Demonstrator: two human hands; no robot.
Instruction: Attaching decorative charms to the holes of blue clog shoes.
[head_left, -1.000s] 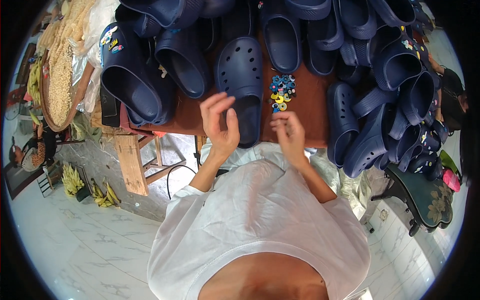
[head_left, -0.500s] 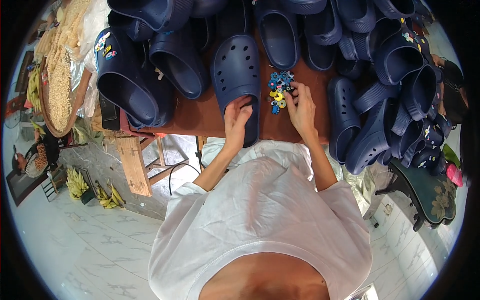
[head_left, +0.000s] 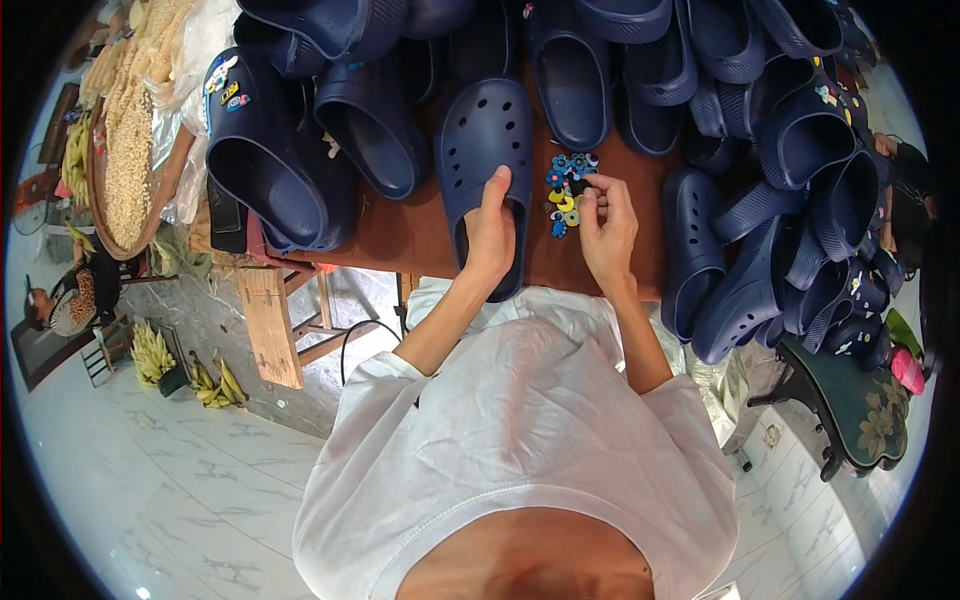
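A dark blue foam clog with round holes in its toe lies on the brown table cover, toe pointing away. My left hand grips it at the opening, thumb on top of the upper and the other fingers inside, out of sight. Right of it sits a small pile of shoe charms, mostly blue, yellow and black. My right hand is at the pile's right edge, thumb and fingers pinched around a small dark charm partly hidden by the fingertips.
More blue clogs stand close by on the left, and others are heaped on the right; a few carry charms. Beyond the left clogs is a tray of pale kernels. A wooden stool and a dark flowered table flank me.
My left hand has shifted its hold: the thumb now presses on top of the clog's upper. My right hand's fingers have drawn together at the charms. The whole view has shifted slightly.
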